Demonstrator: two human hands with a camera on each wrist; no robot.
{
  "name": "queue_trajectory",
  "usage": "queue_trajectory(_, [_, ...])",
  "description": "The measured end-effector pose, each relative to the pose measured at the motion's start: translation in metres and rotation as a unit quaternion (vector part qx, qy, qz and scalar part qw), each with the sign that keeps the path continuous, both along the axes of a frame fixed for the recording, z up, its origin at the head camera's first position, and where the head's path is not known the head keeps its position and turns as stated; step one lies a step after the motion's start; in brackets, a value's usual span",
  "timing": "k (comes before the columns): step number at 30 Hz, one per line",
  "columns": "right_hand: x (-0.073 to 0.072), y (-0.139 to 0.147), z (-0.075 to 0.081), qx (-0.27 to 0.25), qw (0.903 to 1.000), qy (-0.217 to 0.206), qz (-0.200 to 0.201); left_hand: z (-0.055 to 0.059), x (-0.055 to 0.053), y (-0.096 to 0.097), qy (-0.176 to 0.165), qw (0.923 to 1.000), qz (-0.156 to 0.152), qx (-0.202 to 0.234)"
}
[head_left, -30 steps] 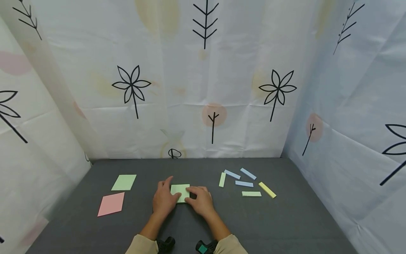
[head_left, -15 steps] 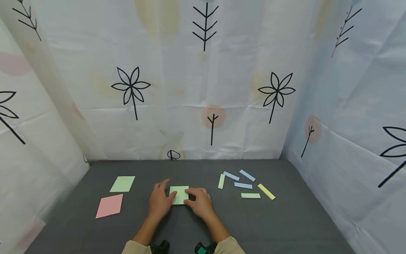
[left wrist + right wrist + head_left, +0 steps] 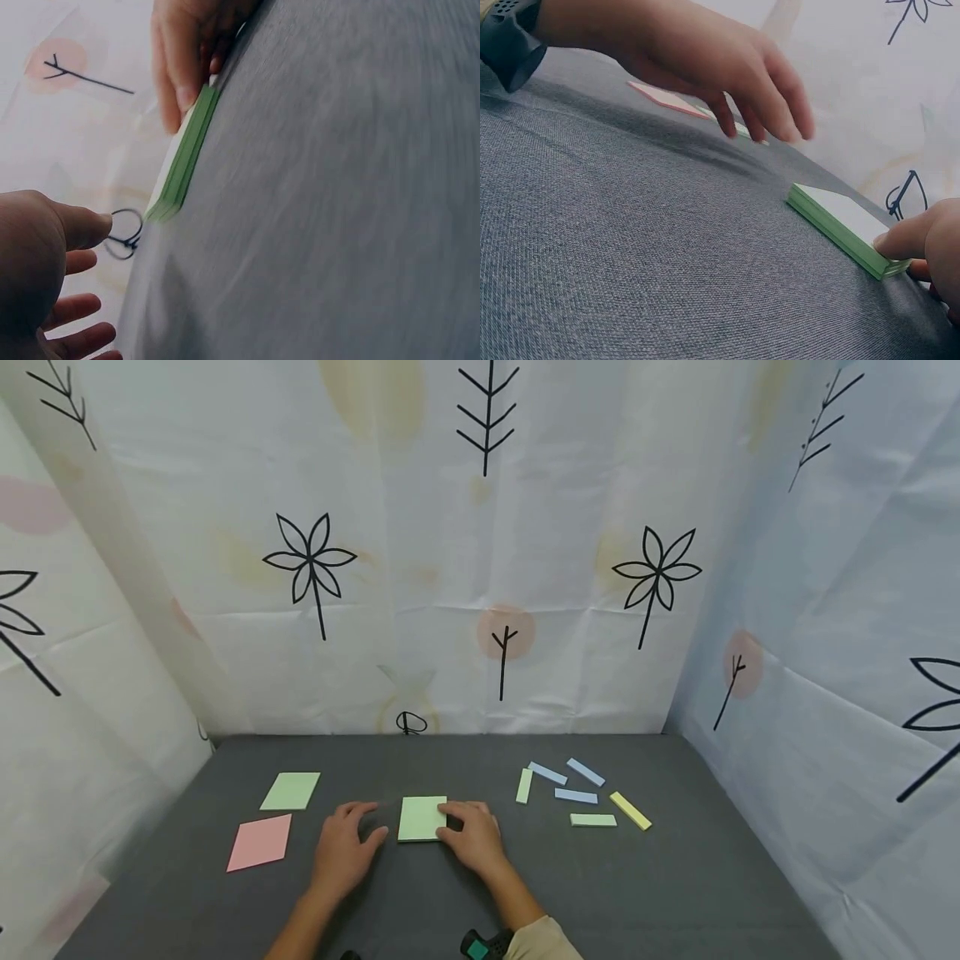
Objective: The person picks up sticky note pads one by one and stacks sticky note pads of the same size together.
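Two bare hands work on either side of a pale green stack: the right hand grips its right edge, thumb at the near corner and fingers at the far one, while the left hand is released, thumb and fingers spread loosely with a gap between them and the stack. So the stack lies between the two, touching the right hand and just to the right of the left hand's fingertips. Its top looks nearly square, so no long axis stands out; its near edge runs crosswise in front of the person.

From the wrist views the stack is flat-topped and sharp-cornered, with deeper green sides marked by thin parallel lines, like several slabs laid evenly one on another. The table under the hands is dark grey, with a woven, cloth-like grain.

Left of the left hand lies a flat pink square, and just beyond that a flat green square. Past the right hand, to its right and farther forward, narrow straight strips lie at various angles: three blue strips, two green strips and a yellow strip. Beyond both hands hangs creased white fabric printed with black plant outlines.
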State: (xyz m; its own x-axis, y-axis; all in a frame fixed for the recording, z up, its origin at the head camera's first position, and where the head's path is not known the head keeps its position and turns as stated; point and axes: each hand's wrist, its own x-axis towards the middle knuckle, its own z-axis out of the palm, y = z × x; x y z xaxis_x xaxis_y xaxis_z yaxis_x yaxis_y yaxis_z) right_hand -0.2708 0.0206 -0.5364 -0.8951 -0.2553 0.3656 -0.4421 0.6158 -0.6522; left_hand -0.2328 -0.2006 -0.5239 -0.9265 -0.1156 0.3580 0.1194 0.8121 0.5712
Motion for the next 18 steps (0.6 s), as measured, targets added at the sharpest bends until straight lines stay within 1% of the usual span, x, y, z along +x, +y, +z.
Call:
queue_trajectory(2, [0.001, 0.0, 0.0, -0.002, 1.0, -0.004, 0.002, 0.003, 0.004, -0.01, -0.002, 0.9997, 0.007, -0.025])
queue_trajectory(4, [0.001, -0.001, 0.0, -0.004, 1.0, -0.007, 0.004, 0.008, 0.01, -0.02, -0.018, 0.9985, 0.018, -0.048])
queue_trajectory(6, [0.001, -0.001, 0.0, -0.005, 0.9999, -0.009, 0.006, 0.012, 0.016, -0.032, -0.047, 0.9962, 0.031, -0.066])
queue_trajectory(9, [0.001, -0.001, 0.0, -0.009, 0.9999, -0.008, 0.005, 0.017, 0.022, -0.049, -0.101, 0.9904, 0.054, -0.078])
queue_trajectory(11, [0.001, -0.001, 0.001, -0.011, 0.9999, -0.008, 0.003, 0.018, 0.024, -0.06, -0.13, 0.9858, 0.07, -0.079])
queue_trajectory(14, [0.002, 0.0, 0.002, -0.01, 0.9999, -0.013, 0.002, 0.018, 0.026, -0.076, -0.16, 0.9797, 0.099, -0.069])
queue_trajectory(16, [0.002, 0.0, 0.002, -0.008, 0.9998, -0.019, 0.003, 0.017, 0.027, -0.084, -0.172, 0.9763, 0.117, -0.059])
queue_trajectory(18, [0.002, 0.001, 0.003, -0.005, 0.9998, -0.021, 0.004, 0.016, 0.028, -0.091, -0.176, 0.974, 0.133, -0.052])
